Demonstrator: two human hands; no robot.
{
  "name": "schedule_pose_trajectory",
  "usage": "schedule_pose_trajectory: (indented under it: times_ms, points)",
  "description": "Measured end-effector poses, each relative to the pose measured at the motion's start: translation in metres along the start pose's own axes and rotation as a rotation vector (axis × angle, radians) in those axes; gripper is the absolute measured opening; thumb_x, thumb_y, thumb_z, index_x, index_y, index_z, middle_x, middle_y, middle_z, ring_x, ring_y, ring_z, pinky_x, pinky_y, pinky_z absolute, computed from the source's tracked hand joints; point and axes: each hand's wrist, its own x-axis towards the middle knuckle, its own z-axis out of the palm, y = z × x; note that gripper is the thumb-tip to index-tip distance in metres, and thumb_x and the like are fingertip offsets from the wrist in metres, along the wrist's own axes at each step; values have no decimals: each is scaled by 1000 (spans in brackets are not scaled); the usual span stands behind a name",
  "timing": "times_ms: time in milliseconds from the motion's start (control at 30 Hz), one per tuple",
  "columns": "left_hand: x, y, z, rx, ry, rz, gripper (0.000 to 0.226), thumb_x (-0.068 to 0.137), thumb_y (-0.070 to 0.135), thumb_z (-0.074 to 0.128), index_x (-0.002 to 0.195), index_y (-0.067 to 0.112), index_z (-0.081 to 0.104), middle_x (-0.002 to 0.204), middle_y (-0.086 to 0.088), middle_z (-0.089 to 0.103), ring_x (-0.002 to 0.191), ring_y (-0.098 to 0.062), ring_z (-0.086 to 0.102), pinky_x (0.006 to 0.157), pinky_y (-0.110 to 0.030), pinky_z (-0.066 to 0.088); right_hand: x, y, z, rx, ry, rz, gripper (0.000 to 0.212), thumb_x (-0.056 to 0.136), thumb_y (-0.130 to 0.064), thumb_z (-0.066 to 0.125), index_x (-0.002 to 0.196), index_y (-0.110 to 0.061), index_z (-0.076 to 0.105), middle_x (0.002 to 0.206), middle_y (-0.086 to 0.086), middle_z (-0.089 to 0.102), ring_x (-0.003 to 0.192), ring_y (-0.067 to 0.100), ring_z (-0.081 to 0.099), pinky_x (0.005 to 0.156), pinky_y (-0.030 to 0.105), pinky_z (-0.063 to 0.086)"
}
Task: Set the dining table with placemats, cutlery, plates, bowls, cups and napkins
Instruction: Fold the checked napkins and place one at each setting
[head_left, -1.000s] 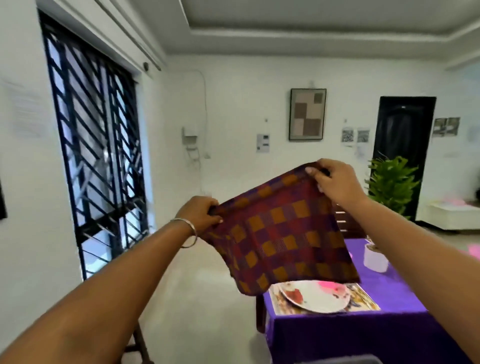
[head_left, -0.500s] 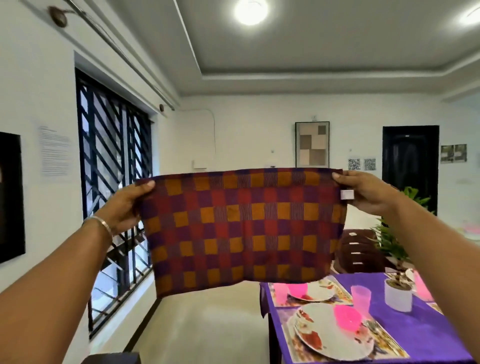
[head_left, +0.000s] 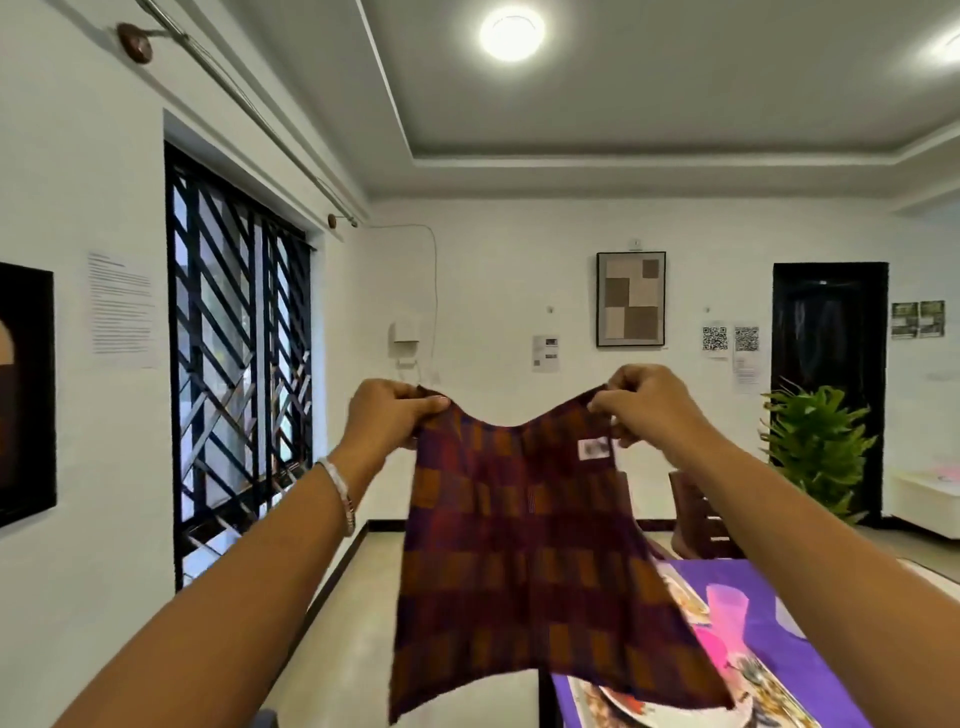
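- Head camera: the left hand (head_left: 387, 415) pinches the upper left corner of a purple, maroon and orange checked cloth napkin (head_left: 524, 561), thumb over curled fingers.
- The right hand (head_left: 649, 410) pinches the upper right corner, beside a small white label (head_left: 595, 448).
- The napkin hangs in the air between the hands, its top edge sagging, above the near end of the purple-covered dining table (head_left: 810, 670).
- A pink plastic cup (head_left: 727, 610) stands on the table behind it.

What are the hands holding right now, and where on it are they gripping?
A checked napkin, held up in the air. The left hand pinches its top left corner and the right hand pinches its top right corner, so it hangs down between them.
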Motion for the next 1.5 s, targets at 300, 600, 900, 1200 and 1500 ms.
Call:
schedule_pose_trajectory:
  times_ms: [300, 600, 900, 1200, 1500]
  points:
    - [-32, 21, 77, -155, -348, 3, 21, 94, 21, 59, 100, 5, 71, 88, -13, 74, 76, -19, 72, 57, -24, 54, -31, -6, 40, 59, -64, -180, 10, 75, -18, 73, 73, -14, 63, 83, -2, 70, 66, 15, 70, 68, 33, 60]
    - [-37, 30, 84, -261, -464, -58, 37, 101, 34, 43, 108, 6, 66, 86, -6, 72, 76, -16, 69, 63, -29, 54, -32, -1, 36, -131, -23, -371, 16, 89, -29, 64, 89, -16, 74, 101, -6, 64, 89, 4, 59, 76, 10, 44]
    - [-45, 41, 82, -214, -570, 38, 31, 101, 23, 43, 110, 5, 67, 98, -14, 70, 89, -21, 67, 83, -37, 53, -38, 1, 30, 46, 38, -390, 17, 85, -9, 68, 100, -16, 67, 104, -2, 64, 87, 9, 64, 78, 16, 54]
    - [-58, 46, 91, -499, -490, -135, 27, 98, 22, 41, 97, 9, 64, 78, -6, 69, 62, -17, 65, 60, -31, 54, -43, -1, 23, 3, 133, -579, 10, 83, -10, 70, 93, -11, 70, 96, -2, 61, 84, 5, 60, 74, 9, 47]
    - [-63, 50, 92, -590, -514, -168, 26, 98, 18, 40, 94, 9, 64, 78, -7, 66, 59, -16, 65, 62, -32, 54, -44, 2, 21, -88, 130, -656, 4, 89, -8, 62, 92, -6, 63, 101, -4, 49, 94, -5, 49, 82, 4, 39]
